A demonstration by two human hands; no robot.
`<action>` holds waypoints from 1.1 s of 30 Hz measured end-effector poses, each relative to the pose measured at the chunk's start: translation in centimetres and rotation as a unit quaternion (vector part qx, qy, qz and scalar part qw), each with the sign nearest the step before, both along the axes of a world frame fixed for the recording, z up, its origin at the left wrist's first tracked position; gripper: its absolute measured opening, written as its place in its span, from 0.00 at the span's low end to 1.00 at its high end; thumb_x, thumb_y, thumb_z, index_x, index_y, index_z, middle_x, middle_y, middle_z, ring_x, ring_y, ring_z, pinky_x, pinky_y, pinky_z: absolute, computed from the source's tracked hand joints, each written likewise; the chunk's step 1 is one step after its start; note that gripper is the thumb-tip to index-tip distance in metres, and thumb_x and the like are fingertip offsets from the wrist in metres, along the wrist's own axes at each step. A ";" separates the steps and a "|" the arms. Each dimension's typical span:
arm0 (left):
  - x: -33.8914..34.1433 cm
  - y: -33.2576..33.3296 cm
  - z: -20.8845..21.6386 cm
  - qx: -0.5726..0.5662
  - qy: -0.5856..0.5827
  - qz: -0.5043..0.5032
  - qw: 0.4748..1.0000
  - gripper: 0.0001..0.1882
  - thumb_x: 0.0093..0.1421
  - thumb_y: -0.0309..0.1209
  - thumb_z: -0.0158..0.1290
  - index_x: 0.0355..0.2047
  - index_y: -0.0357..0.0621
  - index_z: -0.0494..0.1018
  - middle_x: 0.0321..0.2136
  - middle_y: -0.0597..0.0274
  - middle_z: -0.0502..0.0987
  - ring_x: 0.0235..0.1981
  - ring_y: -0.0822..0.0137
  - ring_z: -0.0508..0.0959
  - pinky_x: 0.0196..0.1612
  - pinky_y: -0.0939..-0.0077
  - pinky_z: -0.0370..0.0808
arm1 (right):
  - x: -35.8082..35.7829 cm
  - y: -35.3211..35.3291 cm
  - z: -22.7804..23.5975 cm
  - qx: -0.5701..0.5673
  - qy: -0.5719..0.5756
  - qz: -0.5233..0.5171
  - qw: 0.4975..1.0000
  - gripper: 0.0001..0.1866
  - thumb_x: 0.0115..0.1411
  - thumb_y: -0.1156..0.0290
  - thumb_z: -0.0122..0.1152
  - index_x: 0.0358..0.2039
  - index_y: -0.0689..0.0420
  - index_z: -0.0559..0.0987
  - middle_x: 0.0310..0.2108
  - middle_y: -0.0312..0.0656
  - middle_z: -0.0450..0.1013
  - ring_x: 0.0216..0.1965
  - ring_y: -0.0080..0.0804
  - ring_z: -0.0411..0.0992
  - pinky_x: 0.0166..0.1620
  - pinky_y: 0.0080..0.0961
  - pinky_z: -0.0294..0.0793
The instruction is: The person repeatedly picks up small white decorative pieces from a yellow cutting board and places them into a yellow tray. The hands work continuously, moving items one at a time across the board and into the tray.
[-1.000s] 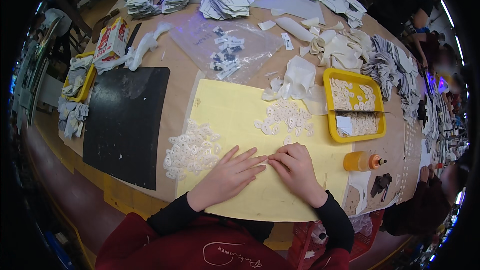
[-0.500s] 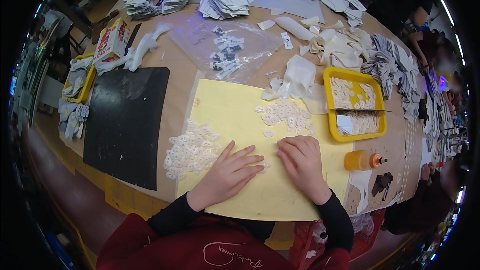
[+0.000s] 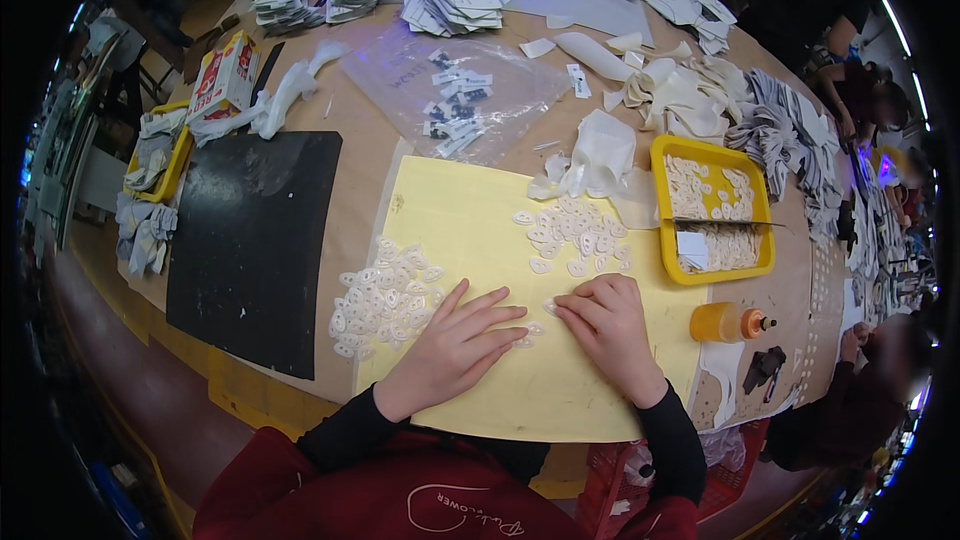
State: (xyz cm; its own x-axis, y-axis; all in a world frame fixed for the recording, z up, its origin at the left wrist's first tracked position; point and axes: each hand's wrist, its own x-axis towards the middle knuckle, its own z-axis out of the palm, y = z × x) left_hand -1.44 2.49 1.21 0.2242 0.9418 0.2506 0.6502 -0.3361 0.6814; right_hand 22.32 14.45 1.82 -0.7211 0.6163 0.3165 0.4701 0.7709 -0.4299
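Observation:
On a yellow sheet [image 3: 480, 240], my left hand [image 3: 455, 340] lies flat with its fingers spread, its fingertips beside a few small pale oval pieces [image 3: 535, 329]. My right hand [image 3: 608, 328] is closed in a pinch on one small oval piece [image 3: 550, 307], held just above or against the sheet; which of the two I cannot tell. A dense pile of the same pieces [image 3: 385, 295] lies left of my left hand. Farther off, beyond my right hand, a looser group of oval pieces [image 3: 575, 230] is spread over the sheet.
Right of the sheet stand a yellow tray [image 3: 664, 240] of oval pieces and a bottle of orange liquid [image 3: 715, 322]. A black mat [image 3: 250, 250] lies left. Beyond are a clear plastic bag [image 3: 400, 75], pale scraps [image 3: 680, 100] and stacks of white cut pieces [image 3: 452, 8].
My right hand has come slightly nearer to me, and the oval piece in its pinch now shows. My left hand has hardly moved.

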 end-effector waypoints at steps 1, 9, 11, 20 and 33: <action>0.0 0.0 0.0 0.000 0.000 -0.001 1.000 0.13 0.66 0.29 0.59 0.51 0.51 0.81 0.58 0.66 0.78 0.67 0.56 0.71 0.72 0.39 0.59 | -0.1 -0.1 -0.1 -0.004 0.003 0.008 1.000 0.10 0.56 0.72 0.73 0.40 0.54 0.86 0.37 0.35 0.77 0.43 0.36 0.75 0.50 0.34 0.70; 0.2 0.0 -0.7 -0.032 0.018 -0.006 0.999 0.18 0.68 0.33 0.58 0.58 0.52 0.77 0.63 0.65 0.75 0.70 0.55 0.68 0.72 0.37 0.56 | 0.1 0.2 0.8 0.023 0.034 -0.023 0.999 0.09 0.55 0.75 0.73 0.37 0.54 0.86 0.35 0.36 0.77 0.42 0.38 0.74 0.49 0.36 0.70; 0.8 0.0 -0.8 -0.067 0.028 -0.010 0.997 0.24 0.69 0.38 0.57 0.65 0.55 0.74 0.68 0.67 0.71 0.73 0.54 0.64 0.73 0.34 0.52 | 0.7 0.8 1.1 0.043 0.041 -0.066 0.996 0.09 0.55 0.75 0.73 0.37 0.55 0.86 0.36 0.37 0.77 0.42 0.39 0.74 0.49 0.37 0.70; 0.7 -0.2 -1.4 -0.057 0.085 -0.075 0.992 0.29 0.70 0.51 0.51 0.67 0.58 0.71 0.72 0.69 0.66 0.75 0.53 0.59 0.73 0.26 0.42 | 0.7 1.1 0.0 0.035 0.006 -0.090 0.995 0.13 0.56 0.72 0.74 0.42 0.57 0.84 0.39 0.40 0.76 0.44 0.42 0.74 0.51 0.39 0.70; 0.5 -0.2 -0.3 -0.016 0.006 -0.026 1.000 0.16 0.69 0.37 0.58 0.56 0.53 0.79 0.64 0.67 0.74 0.72 0.55 0.65 0.73 0.27 0.47 | -0.2 0.7 -0.7 -0.043 0.016 -0.043 0.998 0.12 0.54 0.71 0.77 0.38 0.56 0.84 0.37 0.39 0.74 0.43 0.41 0.72 0.49 0.35 0.70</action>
